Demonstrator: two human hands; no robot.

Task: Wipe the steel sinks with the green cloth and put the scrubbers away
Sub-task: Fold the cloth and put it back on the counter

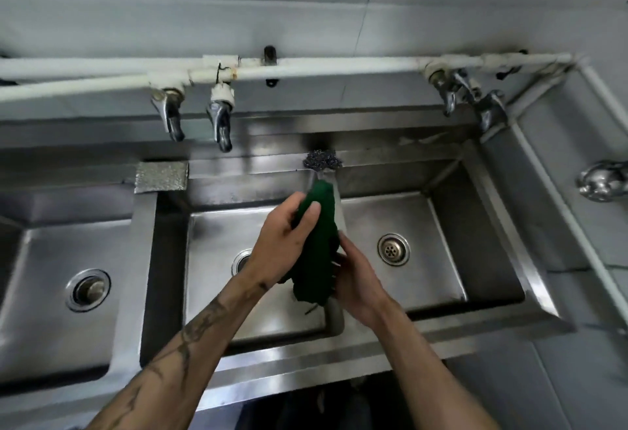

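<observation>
A dark green cloth [317, 252] hangs bunched and twisted above the divider between the middle sink [210, 259] and the right sink [441, 225]. My left hand [285, 239] grips its upper part with the thumb across it. My right hand [356, 276] holds its lower part from the right. A steel wool scrubber [321, 159] sits on the back ledge just behind the cloth. A flat grey scrubbing pad [161, 176] lies on the ledge at the back left corner of the middle sink.
A third sink [40, 276] lies at the left. Several taps, one of them [221, 123], hang from white pipes [339, 67] along the tiled wall. A steel ladle-like object [601, 181] rests on the right counter.
</observation>
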